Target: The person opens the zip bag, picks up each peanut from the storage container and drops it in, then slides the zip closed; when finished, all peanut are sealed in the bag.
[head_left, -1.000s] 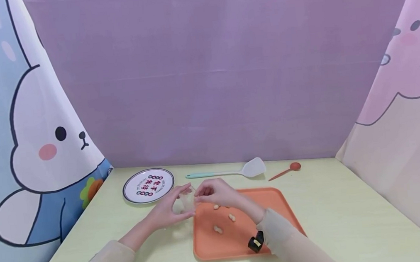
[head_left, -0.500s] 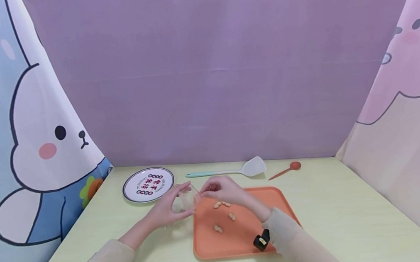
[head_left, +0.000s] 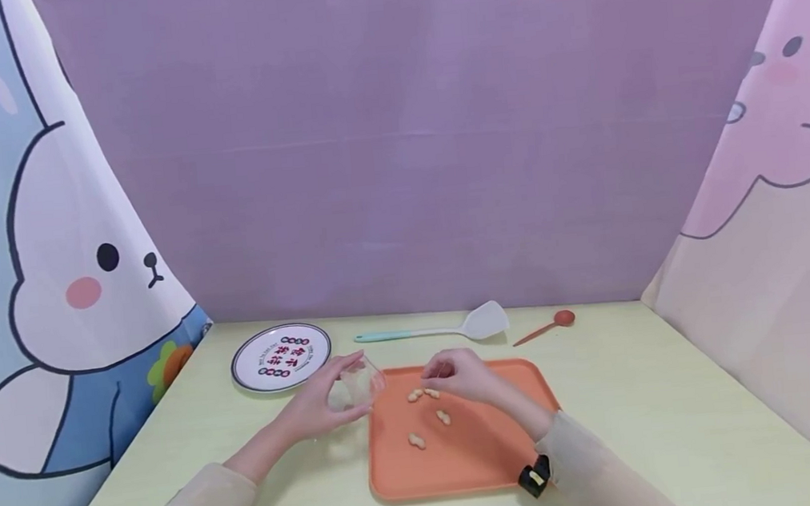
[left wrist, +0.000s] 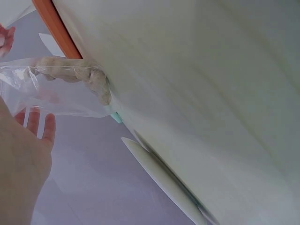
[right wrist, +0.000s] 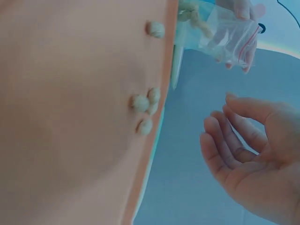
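Peanut bag (head_left: 352, 388) is gripped by the left hand (head_left: 322, 401), seemingly for steadiness; the right hand (head_left: 463, 375) hovers empty above the tray (head_left: 460, 469).

The head view is looking forward and down from farther back, taking in the orange tray (head_left: 467, 464). Close in, the wrist views are sitting tilted: left is facing the clear bag (left wrist: 77, 101), right is peering across the tray, both catching that bag.

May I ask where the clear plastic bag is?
In the head view, the left hand holds the clear plastic bag near the left edge of the orange rectangular tray.
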